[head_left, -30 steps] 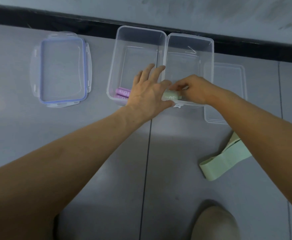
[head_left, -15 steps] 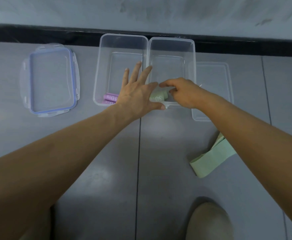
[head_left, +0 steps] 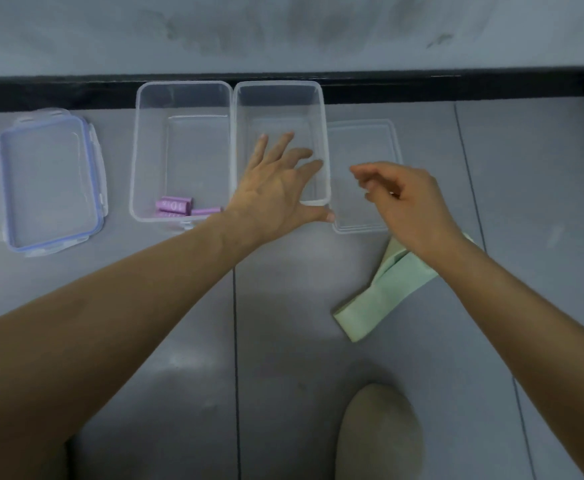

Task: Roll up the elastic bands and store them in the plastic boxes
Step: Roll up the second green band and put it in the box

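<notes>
Two clear plastic boxes stand side by side on the floor. The left box holds purple rolled bands at its near end. My left hand lies over the near end of the right box, fingers spread inside and thumb along the outside of the near wall. No green roll shows; my left hand covers that part of the box. My right hand hovers over a clear lid, fingers loosely curled and holding nothing. An unrolled green band lies on the floor under my right wrist.
A blue-rimmed lid lies flat at the far left. A black skirting strip and a wall run behind the boxes. Part of a beige foot or knee shows at the bottom. Grey floor tiles lie in front of the boxes.
My right hand has let go of the green roll and drawn back to the right, out of the right box. My left hand has moved right, over that box's near end.
</notes>
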{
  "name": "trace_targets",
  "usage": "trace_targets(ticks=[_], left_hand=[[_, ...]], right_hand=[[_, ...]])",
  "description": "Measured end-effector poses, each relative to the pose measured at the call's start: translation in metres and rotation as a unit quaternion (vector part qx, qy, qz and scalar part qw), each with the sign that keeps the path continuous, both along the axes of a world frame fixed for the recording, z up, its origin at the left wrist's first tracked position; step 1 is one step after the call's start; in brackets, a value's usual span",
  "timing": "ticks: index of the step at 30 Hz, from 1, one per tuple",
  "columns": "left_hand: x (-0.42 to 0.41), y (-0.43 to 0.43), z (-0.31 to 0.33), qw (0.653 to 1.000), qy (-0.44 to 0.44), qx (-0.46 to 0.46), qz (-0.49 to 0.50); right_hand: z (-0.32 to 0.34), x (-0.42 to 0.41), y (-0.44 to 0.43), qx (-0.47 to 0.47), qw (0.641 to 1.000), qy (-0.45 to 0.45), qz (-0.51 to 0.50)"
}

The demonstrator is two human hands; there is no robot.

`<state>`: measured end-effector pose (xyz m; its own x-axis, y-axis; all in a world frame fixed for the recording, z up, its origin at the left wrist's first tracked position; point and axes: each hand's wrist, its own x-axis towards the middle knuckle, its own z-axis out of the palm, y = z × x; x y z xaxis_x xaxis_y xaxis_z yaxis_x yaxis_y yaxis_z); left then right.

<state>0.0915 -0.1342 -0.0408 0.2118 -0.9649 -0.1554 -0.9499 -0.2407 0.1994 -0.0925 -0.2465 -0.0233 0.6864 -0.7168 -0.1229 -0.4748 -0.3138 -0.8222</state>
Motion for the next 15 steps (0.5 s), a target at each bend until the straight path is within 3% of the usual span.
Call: trace_targets(ticks=[4, 6, 9, 15], left_hand=[[-0.057, -0.008, 0.002, 0.981, 0.04, -0.174, -0.081], [-0.092, -0.009, -0.008, 0.974, 0.056, -0.191, -0.107], [-0.133, -0.009, -0.031, 0.984, 0.08, -0.128, -0.096], [-0.166, -0.005, -0.057, 0.988, 0.15, 0.015, 0.035]], right_hand=[[-0.013, -0.056, -0.009, -0.001, 0.997, 0.012, -0.076], [-0.022, -0.085, -0.004, -0.012, 0.995, 0.045, -0.089], [-0.035, -0.12, 0.009, -0.035, 0.992, 0.09, -0.081], [-0.063, -0.16, 0.022, -0.1, 0.979, 0.173, -0.037]])
